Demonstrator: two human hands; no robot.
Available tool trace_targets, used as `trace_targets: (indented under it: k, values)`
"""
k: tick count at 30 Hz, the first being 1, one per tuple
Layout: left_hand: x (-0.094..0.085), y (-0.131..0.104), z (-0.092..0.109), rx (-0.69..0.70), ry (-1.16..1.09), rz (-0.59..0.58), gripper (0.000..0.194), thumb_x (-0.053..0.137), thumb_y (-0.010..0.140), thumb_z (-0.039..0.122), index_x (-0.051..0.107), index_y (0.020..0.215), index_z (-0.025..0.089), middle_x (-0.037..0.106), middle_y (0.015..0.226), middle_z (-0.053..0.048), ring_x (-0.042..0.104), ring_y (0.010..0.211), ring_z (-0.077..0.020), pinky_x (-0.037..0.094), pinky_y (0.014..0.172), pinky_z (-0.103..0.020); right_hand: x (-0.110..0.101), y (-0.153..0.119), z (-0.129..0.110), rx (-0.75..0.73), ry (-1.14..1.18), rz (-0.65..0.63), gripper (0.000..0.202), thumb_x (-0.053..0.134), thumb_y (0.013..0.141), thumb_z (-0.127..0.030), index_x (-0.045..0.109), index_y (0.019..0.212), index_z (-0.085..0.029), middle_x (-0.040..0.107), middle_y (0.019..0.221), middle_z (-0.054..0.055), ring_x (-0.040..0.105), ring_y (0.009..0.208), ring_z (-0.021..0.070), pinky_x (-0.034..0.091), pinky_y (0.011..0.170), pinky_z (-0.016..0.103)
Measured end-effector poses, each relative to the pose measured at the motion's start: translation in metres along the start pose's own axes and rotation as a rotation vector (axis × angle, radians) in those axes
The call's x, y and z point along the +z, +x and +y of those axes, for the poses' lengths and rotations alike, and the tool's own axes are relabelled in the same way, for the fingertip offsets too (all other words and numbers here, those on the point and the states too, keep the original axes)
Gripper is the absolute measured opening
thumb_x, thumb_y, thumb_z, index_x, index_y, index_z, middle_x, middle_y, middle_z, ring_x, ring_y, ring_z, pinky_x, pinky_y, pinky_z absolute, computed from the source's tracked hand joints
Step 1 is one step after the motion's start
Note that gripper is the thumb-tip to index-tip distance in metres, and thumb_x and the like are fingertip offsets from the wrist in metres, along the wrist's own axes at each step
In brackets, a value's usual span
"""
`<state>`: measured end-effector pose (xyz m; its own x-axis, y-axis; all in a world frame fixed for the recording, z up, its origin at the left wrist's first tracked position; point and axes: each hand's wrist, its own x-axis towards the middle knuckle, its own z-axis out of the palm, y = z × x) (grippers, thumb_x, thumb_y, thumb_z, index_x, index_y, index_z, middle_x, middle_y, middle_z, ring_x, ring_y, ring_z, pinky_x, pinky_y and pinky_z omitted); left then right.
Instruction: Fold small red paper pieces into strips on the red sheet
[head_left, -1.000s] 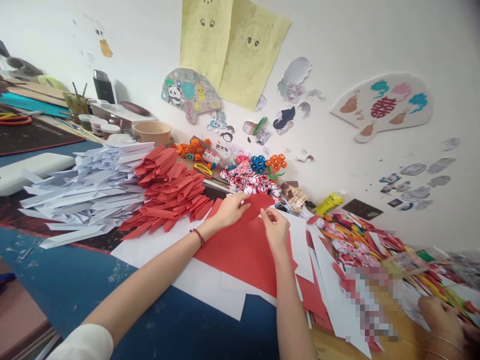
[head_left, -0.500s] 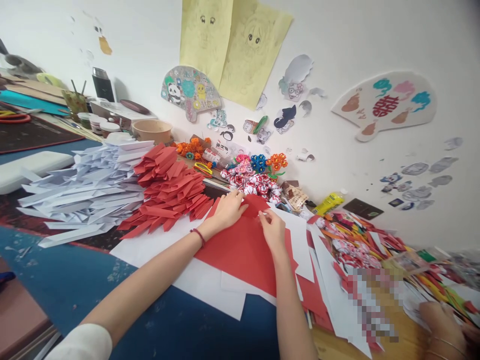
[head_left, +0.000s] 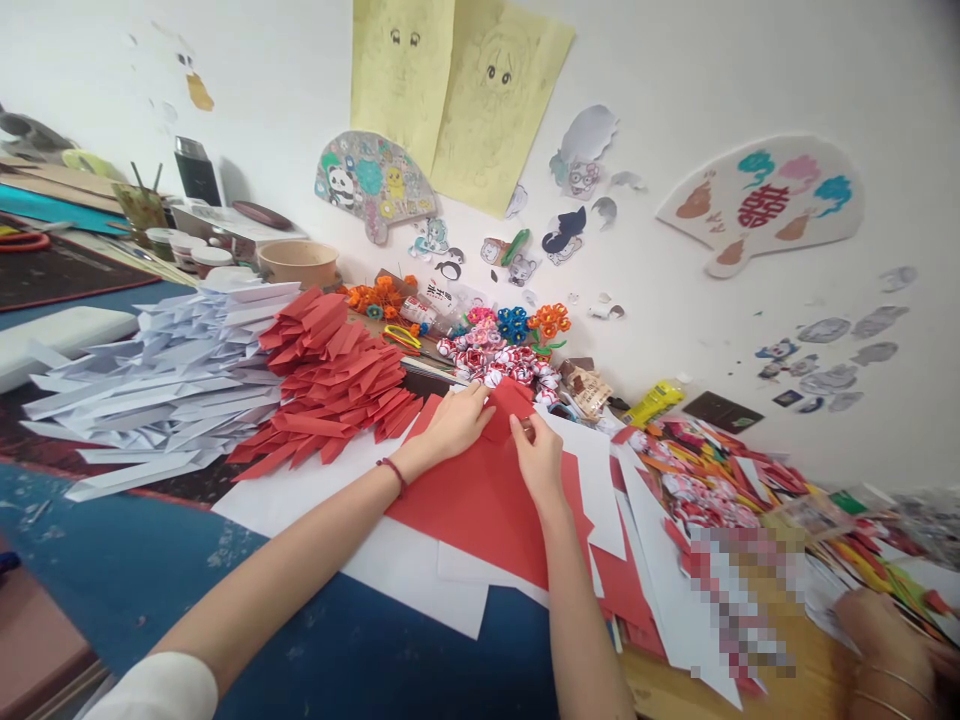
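My left hand and my right hand meet over a large red sheet of paper. Between them stands a smaller piece of red paper, its top edge raised. The left fingers are closed on its left side; the right thumb and fingers pinch its right side. Fingers partly hide the piece, so I cannot make out its folds. White sheets lie under the red sheet. To the left of my left hand is a heap of folded red paper strips, beside a heap of folded white paper strips.
Paper flowers and a yellow bottle line the wall behind my hands. At the far left back are a dark flask and a round tub. Another person's hand is at the lower right, near colourful scraps.
The view has shifted slightly, so the scene sits a little further left. The small red piece rises higher between my hands, and my right fingers have curled more at its edge.
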<state>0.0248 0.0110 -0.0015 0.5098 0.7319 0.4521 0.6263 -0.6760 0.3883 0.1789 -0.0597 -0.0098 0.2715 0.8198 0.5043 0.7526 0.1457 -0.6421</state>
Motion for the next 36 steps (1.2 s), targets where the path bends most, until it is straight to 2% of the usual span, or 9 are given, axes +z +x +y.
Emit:
trace_targets:
  k: [9,17,19,22,25,29,32,36]
  values:
    - [-0.002,-0.003,0.000,-0.009,0.100,-0.028,0.016,0.047,0.091,0.024,0.055,0.103,0.017,0.059,0.108,-0.010,0.061,0.094,-0.0238,0.044,0.080,-0.035,0.006,0.002,0.014,0.037,-0.102,-0.121,0.031,0.059,0.082,-0.043,0.048,0.064,-0.020,0.057,0.060,-0.001,0.049,0.057,0.0154,0.031,0.055,0.026]
    - [-0.001,-0.003,0.003,0.000,0.086,-0.041,0.019,0.045,0.092,0.026,0.055,0.105,0.017,0.061,0.107,-0.011,0.062,0.097,-0.0256,0.044,0.082,-0.036,0.006,0.002,0.015,0.015,-0.147,-0.115,0.031,0.056,0.084,-0.042,0.054,0.063,-0.019,0.062,0.062,0.004,0.053,0.057,0.0174,0.033,0.056,0.027]
    - [-0.003,-0.004,0.005,-0.018,0.041,-0.028,0.026,0.041,0.095,0.032,0.053,0.113,0.017,0.061,0.111,-0.011,0.061,0.101,-0.0256,0.044,0.085,-0.036,0.005,0.002,0.013,0.011,-0.166,-0.115,0.034,0.054,0.085,-0.043,0.055,0.060,-0.019,0.061,0.059,0.003,0.051,0.055,0.0165,0.032,0.055,0.027]
    - [-0.005,-0.006,0.009,-0.034,-0.050,0.031,0.042,0.037,0.097,0.042,0.040,0.133,0.020,0.056,0.128,-0.012,0.057,0.115,-0.0249,0.042,0.093,-0.036,0.004,0.001,0.011,0.008,-0.187,-0.121,0.039,0.052,0.087,-0.044,0.055,0.056,-0.019,0.059,0.054,0.002,0.045,0.051,0.0146,0.029,0.054,0.027]
    - [-0.004,-0.007,0.012,-0.016,-0.076,0.069,0.061,0.044,0.093,0.052,0.029,0.144,0.021,0.048,0.139,-0.014,0.049,0.126,-0.0280,0.039,0.101,-0.040,0.003,0.001,0.008,0.003,-0.177,-0.117,0.038,0.051,0.087,-0.041,0.058,0.058,-0.018,0.058,0.054,0.002,0.042,0.051,0.0136,0.027,0.053,0.027]
    - [0.001,-0.010,0.014,0.026,-0.105,0.090,0.081,0.056,0.087,0.053,0.016,0.150,0.020,0.044,0.143,-0.017,0.044,0.132,-0.0303,0.038,0.103,-0.042,0.003,0.000,0.007,-0.013,-0.186,-0.091,0.038,0.052,0.085,-0.041,0.057,0.055,-0.018,0.054,0.050,0.001,0.034,0.050,0.0128,0.024,0.051,0.027]
    - [0.001,-0.012,0.017,0.030,-0.141,0.098,0.088,0.060,0.084,0.051,0.010,0.151,0.022,0.041,0.145,-0.017,0.044,0.132,-0.0306,0.039,0.102,-0.041,0.004,0.000,0.005,-0.034,-0.181,-0.077,0.044,0.053,0.085,-0.047,0.054,0.051,-0.018,0.051,0.047,0.001,0.031,0.050,0.0127,0.024,0.051,0.027]
    - [-0.004,-0.014,0.022,0.024,-0.181,0.108,0.086,0.061,0.084,0.049,0.012,0.151,0.026,0.042,0.145,-0.015,0.047,0.129,-0.0297,0.042,0.100,-0.040,0.005,-0.001,0.003,-0.041,-0.178,-0.063,0.045,0.053,0.084,-0.048,0.054,0.050,-0.019,0.050,0.047,0.001,0.032,0.050,0.0134,0.025,0.052,0.028]
